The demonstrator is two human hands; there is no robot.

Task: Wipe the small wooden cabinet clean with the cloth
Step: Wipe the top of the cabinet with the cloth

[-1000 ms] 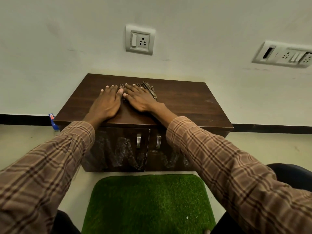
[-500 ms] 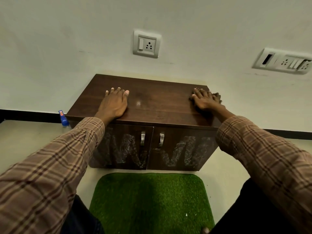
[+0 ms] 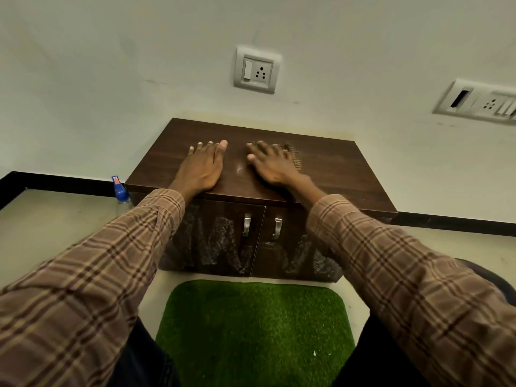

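Note:
The small dark wooden cabinet [image 3: 340, 166] stands against the wall, with two doors and metal handles below its top. My left hand [image 3: 202, 166] lies flat on the top near the front left, fingers together, holding nothing. My right hand [image 3: 272, 164] presses flat on a brown patterned cloth [image 3: 296, 159] at the middle of the top; only the cloth's right edge shows past my fingers. White smears cover both door fronts [image 3: 220, 247].
A blue-capped bottle [image 3: 120, 191] stands on the floor at the cabinet's left corner. A green grass mat [image 3: 254, 331] lies in front of the doors. A wall socket [image 3: 255, 69] and a switch panel [image 3: 480, 103] sit above.
My right hand slid the cloth from the middle to the top's right end, then back left to the middle. The left hand stayed flat in place.

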